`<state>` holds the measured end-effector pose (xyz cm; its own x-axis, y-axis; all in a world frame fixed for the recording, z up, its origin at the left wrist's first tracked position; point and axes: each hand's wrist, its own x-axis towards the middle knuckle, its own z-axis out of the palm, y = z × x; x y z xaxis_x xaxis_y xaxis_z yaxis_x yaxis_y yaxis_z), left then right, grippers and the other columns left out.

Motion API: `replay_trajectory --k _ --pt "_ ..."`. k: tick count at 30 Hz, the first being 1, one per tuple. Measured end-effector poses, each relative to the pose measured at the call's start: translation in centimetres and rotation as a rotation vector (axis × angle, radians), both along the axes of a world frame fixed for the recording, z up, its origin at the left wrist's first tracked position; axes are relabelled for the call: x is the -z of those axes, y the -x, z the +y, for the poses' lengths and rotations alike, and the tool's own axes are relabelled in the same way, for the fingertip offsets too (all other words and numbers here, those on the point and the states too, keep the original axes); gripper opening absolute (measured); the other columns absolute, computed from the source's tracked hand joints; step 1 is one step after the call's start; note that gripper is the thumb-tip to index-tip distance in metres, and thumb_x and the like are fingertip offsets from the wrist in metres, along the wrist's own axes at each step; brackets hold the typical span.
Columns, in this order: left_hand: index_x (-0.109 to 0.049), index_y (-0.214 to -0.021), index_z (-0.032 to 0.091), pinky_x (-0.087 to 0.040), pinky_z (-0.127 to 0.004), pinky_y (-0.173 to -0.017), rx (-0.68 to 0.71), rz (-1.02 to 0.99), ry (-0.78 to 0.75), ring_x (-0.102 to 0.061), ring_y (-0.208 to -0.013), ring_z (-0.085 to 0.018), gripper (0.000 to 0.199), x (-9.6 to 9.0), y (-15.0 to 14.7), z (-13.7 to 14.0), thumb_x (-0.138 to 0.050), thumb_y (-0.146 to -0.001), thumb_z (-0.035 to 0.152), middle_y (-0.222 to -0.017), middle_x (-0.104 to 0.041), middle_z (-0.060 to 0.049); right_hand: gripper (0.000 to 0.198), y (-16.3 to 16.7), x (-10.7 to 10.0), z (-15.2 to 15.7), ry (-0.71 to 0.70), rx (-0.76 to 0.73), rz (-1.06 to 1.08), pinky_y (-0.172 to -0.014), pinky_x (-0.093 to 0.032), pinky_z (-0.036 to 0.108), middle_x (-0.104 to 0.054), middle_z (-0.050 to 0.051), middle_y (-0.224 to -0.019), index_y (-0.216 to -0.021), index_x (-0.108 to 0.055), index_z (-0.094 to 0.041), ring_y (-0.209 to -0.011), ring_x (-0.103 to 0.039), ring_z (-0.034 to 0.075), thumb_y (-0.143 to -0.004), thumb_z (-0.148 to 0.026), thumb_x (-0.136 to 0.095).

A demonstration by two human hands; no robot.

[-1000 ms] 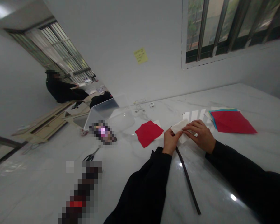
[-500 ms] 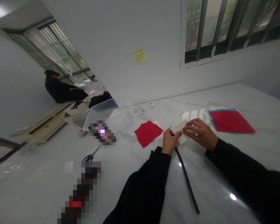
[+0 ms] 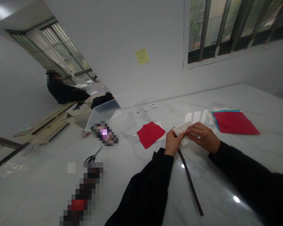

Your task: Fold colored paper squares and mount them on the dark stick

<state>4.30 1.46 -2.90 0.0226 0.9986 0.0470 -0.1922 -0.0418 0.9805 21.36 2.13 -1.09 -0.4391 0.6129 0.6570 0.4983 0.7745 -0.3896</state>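
Note:
Both hands meet over a piece of white paper (image 3: 180, 128), slightly above the marble table. My left hand (image 3: 172, 142) pinches its lower left side between thumb and fingers. From the right, my right hand (image 3: 201, 135) grips the paper near the same spot, fingertips close to the left thumb. A thin dark stick (image 3: 191, 183) runs from beneath the paper and my left hand toward the front; its upper end is hidden. Left of my hands lies cut red paper (image 3: 151, 134) with pointed corners, white paper partly under it.
A stack of red and blue sheets (image 3: 237, 122) lies at the right. Scissors (image 3: 91, 157), a blurred-out phone (image 3: 105, 133) and a clear plastic box (image 3: 101, 113) stand left. A white cable (image 3: 141, 110) lies by the wall. Another person (image 3: 63, 89) sits far left.
My right fingers have moved in toward my left thumb, and the paper's top edge now looks more folded over. The whole view has shifted slightly.

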Motion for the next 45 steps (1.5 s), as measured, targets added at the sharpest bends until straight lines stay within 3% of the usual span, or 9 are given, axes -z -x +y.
replay_trajectory --k 11,18,23,27,33,39,45 --pt "-0.069 -0.092 0.014 -0.052 -0.029 -0.070 -0.008 0.067 -0.016 -0.068 -0.076 -0.020 0.031 -0.2 0.0 -0.3 -0.080 -0.067 0.030 -0.088 -0.074 -0.007 0.013 0.3 -0.3 -0.4 0.031 -0.012 0.006 -0.080 -0.055 0.039 -0.070 0.007 -0.092 -0.095 -0.070 -0.024 -0.089 -0.064 0.023 -0.092 -0.025 -0.057" --pt "-0.069 -0.094 0.014 -0.053 -0.032 -0.074 -0.024 0.053 0.007 -0.069 -0.080 -0.022 0.030 -0.4 -0.2 -0.4 -0.078 -0.067 0.024 -0.091 -0.075 -0.008 0.014 -0.1 -0.2 -0.6 0.164 -0.028 0.081 -0.074 -0.054 0.032 -0.069 0.005 -0.092 -0.092 -0.069 -0.023 -0.081 -0.066 0.019 -0.092 -0.024 -0.055" --pt "-0.069 -0.092 0.014 -0.053 -0.033 -0.076 -0.048 0.023 0.043 -0.069 -0.081 -0.022 0.030 -0.2 0.0 -0.1 -0.077 -0.064 0.020 -0.093 -0.075 -0.009 0.012 -0.7 -0.2 0.0 0.177 0.138 0.271 -0.065 -0.053 0.032 -0.069 0.004 -0.085 -0.091 -0.068 -0.022 -0.069 -0.063 0.018 -0.089 -0.030 -0.060" --pt "-0.069 -0.098 0.014 -0.051 -0.035 -0.086 -0.068 -0.146 0.094 -0.069 -0.089 -0.022 0.039 0.2 0.2 0.2 -0.081 -0.062 0.024 -0.101 -0.074 -0.011 0.015 -2.1 0.7 1.5 0.227 0.295 0.365 -0.067 -0.055 0.033 -0.071 0.004 -0.087 -0.093 -0.068 -0.021 -0.072 -0.066 0.020 -0.086 -0.034 -0.064" --pt "-0.066 -0.095 0.014 -0.050 -0.034 -0.088 0.012 -0.463 0.175 -0.068 -0.094 -0.022 0.040 -0.5 0.1 0.1 -0.082 -0.060 0.024 -0.102 -0.073 -0.010 0.011 -3.3 2.5 3.7 0.246 0.317 0.034 -0.068 -0.051 0.030 -0.069 0.004 -0.083 -0.088 -0.067 -0.020 -0.072 -0.065 0.019 -0.085 -0.020 -0.057" --pt "-0.065 -0.093 0.019 -0.053 -0.027 -0.075 -0.012 -0.507 0.244 -0.066 -0.089 -0.017 0.027 -1.7 0.9 -0.2 -0.077 -0.069 0.024 -0.104 -0.070 -0.005 0.019 -1.5 2.8 6.0 0.206 0.330 -0.306 -0.070 -0.043 0.027 -0.070 0.007 -0.094 -0.094 -0.068 -0.018 -0.079 -0.065 0.019 -0.087 -0.013 -0.050" --pt "-0.065 -0.101 0.018 -0.044 -0.016 -0.053 0.049 -0.459 0.221 -0.060 -0.070 -0.008 0.039 -1.3 1.2 0.2 -0.081 -0.068 0.030 -0.095 -0.067 -0.003 0.020 -0.6 1.8 7.2 0.233 0.310 -0.364 -0.074 -0.043 0.027 -0.069 0.010 -0.094 -0.093 -0.067 -0.016 -0.086 -0.065 0.021 -0.091 -0.017 -0.046"
